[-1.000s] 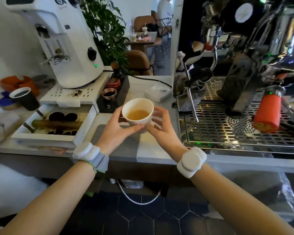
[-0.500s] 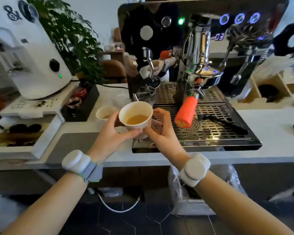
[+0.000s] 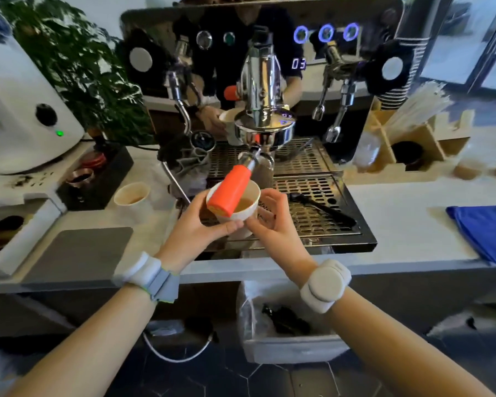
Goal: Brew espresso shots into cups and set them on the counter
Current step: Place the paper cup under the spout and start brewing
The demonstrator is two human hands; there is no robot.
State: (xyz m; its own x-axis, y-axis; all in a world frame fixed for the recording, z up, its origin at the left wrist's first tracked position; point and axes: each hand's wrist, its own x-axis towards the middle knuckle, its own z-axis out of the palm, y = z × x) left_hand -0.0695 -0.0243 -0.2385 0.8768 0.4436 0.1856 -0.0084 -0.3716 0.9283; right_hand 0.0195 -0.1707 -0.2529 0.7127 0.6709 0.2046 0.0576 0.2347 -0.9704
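Fingers of the left hand [image 3: 196,224] curl round the near left wall of a white paper cup [image 3: 242,206], thumb tip pressed low on its front; fingers of the right hand [image 3: 272,222] are clamped on the cup's right side, thumb meeting the left thumb at the front while the other fingers arch behind the wall. The cup holds pale brown liquid and is carried above the front part of the perforated drip tray [image 3: 312,213] of the espresso machine [image 3: 269,81], directly below the orange portafilter handle [image 3: 229,190], which overlaps the cup's rim in this view. Whether the cup's base touches the tray cannot be told, since the hands hide it. A second paper cup [image 3: 132,194] with a little brown liquid stands on the table [image 3: 398,224] to the left of the machine, apart from the held cup. A white grinder [image 3: 20,116] stands at far left, with a leafy plant [image 3: 78,70] behind it. A black brush [image 3: 321,209] lies on the tray to the right of the hands. A folded blue cloth [image 3: 481,233] rests on the table at far right. Each wrist carries a white band-mounted device.
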